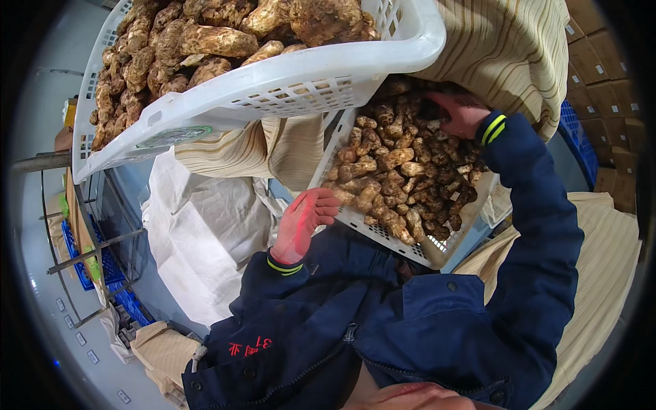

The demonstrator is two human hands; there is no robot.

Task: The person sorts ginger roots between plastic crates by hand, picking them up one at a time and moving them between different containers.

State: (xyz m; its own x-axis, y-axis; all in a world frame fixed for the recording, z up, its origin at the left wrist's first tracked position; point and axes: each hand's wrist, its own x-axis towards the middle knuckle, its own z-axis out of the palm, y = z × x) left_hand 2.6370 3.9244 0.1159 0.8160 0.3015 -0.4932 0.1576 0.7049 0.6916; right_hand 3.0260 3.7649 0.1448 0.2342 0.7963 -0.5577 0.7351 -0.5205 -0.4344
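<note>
My left hand [304, 219], reddish pink, is open with its fingers loosely extended, at the near left edge of a lower white perforated basket [352, 219] full of brown, dirt-speckled mushrooms [400, 157]. My right hand [458, 113] reaches into the back right of that basket beside a striped cloth, its fingers curled among dark mushrooms; what they hold is hidden. Higher up at the left, a second white basket [403, 51], piled with larger mushrooms [219, 41], overhangs the lower one.
Striped beige cloth [506, 48] drapes behind the baskets and lies at right. A white woven sheet [191, 239] is at left, near metal racks [116, 239] and blue crates [130, 301]. Cardboard boxes [594, 61] are stacked at right, beside a blue crate [576, 140].
</note>
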